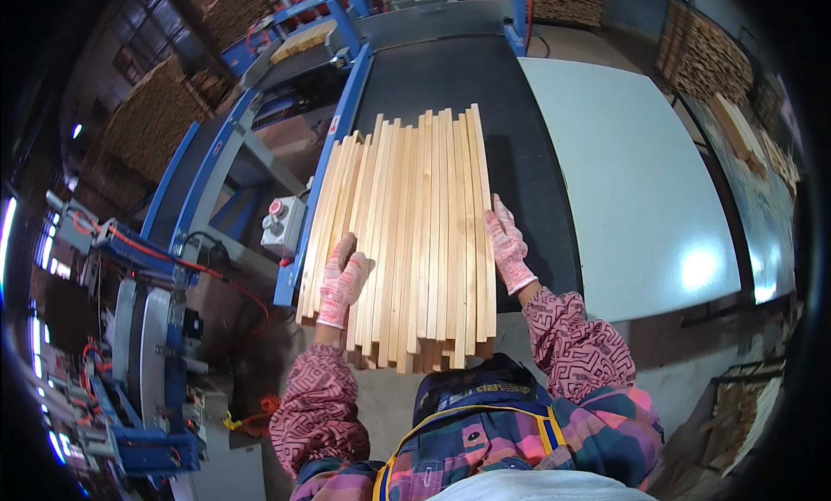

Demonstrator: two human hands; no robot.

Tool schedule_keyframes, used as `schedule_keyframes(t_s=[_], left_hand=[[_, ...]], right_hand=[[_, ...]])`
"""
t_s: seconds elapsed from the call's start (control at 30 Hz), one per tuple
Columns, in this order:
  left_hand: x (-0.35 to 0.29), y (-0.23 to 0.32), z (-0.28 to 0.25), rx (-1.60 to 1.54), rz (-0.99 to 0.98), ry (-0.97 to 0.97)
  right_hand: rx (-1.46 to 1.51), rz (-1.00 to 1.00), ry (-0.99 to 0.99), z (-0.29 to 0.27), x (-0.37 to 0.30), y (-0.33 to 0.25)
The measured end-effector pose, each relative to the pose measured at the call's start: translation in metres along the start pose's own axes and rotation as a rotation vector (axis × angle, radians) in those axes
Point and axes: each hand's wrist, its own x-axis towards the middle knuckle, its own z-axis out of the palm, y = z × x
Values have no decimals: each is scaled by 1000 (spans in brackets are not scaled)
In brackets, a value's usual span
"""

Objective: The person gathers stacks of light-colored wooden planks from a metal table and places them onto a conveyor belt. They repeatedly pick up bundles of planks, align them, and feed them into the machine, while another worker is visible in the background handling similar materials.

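Note:
A wide layer of pale wooden strips [420, 232] lies side by side on a black conveyor belt [433, 68], with uneven ends overhanging its near edge. My left hand [340, 284], in a pink-and-white knit glove, rests on the left part of the strips, its fingers stretched forward at a gap between them and its thumb apart on top. My right hand [508, 244], gloved the same way, lies along the outer right side of the layer with fingers extended. The undersides of both hands are hidden. More strip ends show beneath the near end of the layer.
A blue rail [346, 103] borders the belt on the left, with a grey control box [283, 221] bearing a red button beside it. To the right is a pale, glossy tabletop [632, 181]. Stacked wood [705, 55] stands at the back, and blue machinery [147, 440] is at lower left.

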Motion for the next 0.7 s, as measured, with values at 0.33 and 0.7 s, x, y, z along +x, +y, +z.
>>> schedule_keyframes(t_s=[0.33,0.7], left_hand=[[110,-31,-67,-339,-195,-383],[76,18,-2,-421,-213,-466]], right_hand=[[1025,438,-376,70,46,-31],[974,436,-284,7,39,-54]])
